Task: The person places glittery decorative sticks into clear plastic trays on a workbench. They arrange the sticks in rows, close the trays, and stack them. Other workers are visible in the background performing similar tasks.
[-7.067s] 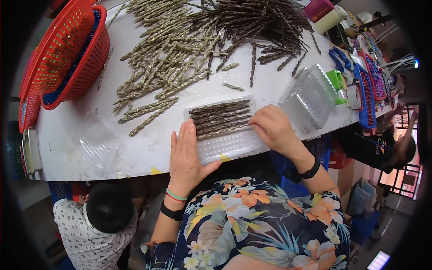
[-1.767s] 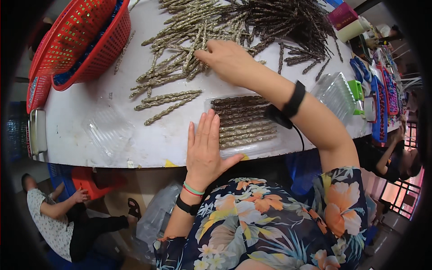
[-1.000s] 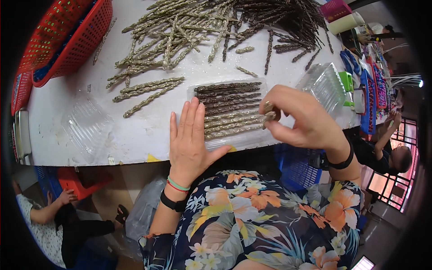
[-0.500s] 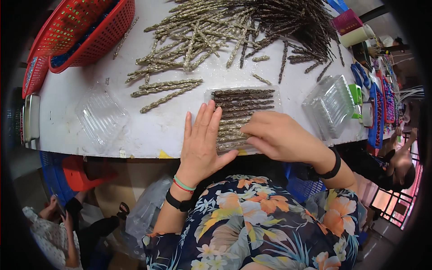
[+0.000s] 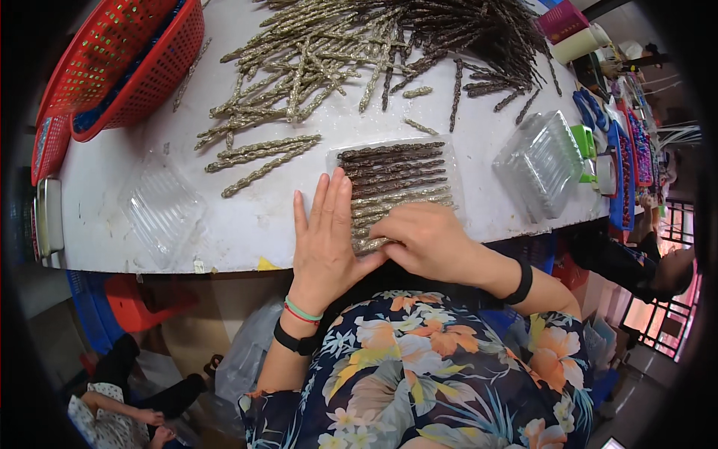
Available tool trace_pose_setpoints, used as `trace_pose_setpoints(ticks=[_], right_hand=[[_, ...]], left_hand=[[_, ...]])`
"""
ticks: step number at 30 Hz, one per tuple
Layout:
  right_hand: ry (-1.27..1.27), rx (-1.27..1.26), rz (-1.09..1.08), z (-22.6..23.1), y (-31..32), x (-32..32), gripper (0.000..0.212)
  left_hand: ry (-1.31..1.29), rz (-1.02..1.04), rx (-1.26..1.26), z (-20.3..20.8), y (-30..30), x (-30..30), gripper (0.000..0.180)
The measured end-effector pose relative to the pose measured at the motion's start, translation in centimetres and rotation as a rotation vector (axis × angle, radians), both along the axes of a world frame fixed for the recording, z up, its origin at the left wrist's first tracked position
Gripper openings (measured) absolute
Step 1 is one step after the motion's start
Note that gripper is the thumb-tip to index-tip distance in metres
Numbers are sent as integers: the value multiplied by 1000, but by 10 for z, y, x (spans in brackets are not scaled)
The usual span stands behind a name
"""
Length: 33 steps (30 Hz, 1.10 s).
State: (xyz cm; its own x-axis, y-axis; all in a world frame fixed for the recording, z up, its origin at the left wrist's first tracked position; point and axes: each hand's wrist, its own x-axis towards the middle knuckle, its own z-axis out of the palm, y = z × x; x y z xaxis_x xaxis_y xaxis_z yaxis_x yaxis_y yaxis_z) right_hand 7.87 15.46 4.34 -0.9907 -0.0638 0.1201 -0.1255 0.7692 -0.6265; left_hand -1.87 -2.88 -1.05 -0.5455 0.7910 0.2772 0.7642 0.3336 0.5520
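Observation:
A clear plastic tray (image 5: pixel 458 179) lies near the table's front edge. Across it run dark brown twisted sticks (image 5: pixel 393 163) on the far side and glittery gold ones (image 5: pixel 400 197) nearer me. Flat along the tray's left side rests my left hand (image 5: pixel 327 239), fingers stretched out and thumb toward the right hand. My right hand (image 5: pixel 428 238) reaches over the near rows with thumb and fingers pinched on the left end of a gold twisted stick (image 5: pixel 368 245). Much of that stick, and the near right part of the tray, is hidden under the right hand.
Behind the tray lie a heap of loose gold sticks (image 5: pixel 292 67) and a dark heap (image 5: pixel 479 34). Clear plastic trays sit at the left (image 5: pixel 161 206) and right (image 5: pixel 540 166). A red basket (image 5: pixel 142 82) stands far left; a green tape dispenser (image 5: pixel 585 150) is at the right edge.
My right hand has slid left and slightly toward me, to the left end of the near gold row. The left hand stays beside the tray. The whole view has shifted a little.

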Motion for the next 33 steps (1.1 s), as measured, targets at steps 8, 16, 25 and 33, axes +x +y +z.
trace_pose_setpoints(ticks=[8,16,25,33], right_hand=[[-75,72,-30,-3,8,-1,21],[-10,-731,-317,47,44,12,22],[-82,-457,-144,16,38,28,14],[44,-43,-64,-7,24,25,15]], left_hand=[[-4,-12,-53,2,0,-1,127],[-48,-12,-45,6,-1,-1,125],[-29,-7,-15,4,-2,-1,127],[-47,-28,-15,5,-3,-2,123]])
